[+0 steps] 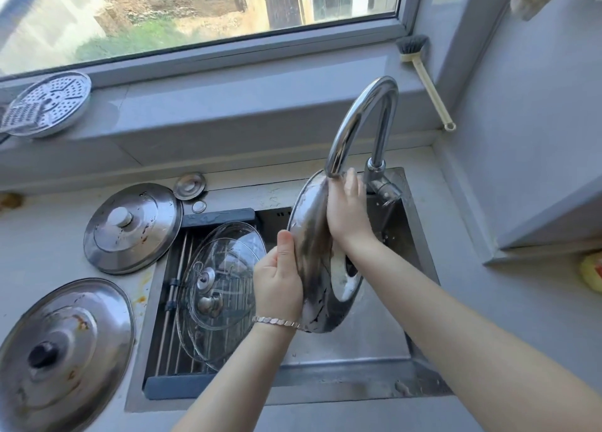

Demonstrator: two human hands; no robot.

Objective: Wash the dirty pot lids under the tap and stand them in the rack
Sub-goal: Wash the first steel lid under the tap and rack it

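I hold a steel pot lid (317, 268) on edge over the sink, right under the spout of the curved tap (361, 118). My left hand (278, 281) grips its lower left rim. My right hand (347, 210) lies flat against its upper part. Two glass lids (221, 278) lean in the rack (182, 301) over the sink's left half. A stained steel lid with a white knob (132, 228) and a larger stained steel lid with a dark knob (63, 350) lie on the counter at left.
A small round metal cover (189, 186) lies behind the rack. A perforated steamer plate (49, 104) and a grater sit on the window sill at left. A dish brush (423, 73) leans in the right corner. A yellow object (591, 272) sits at the right edge.
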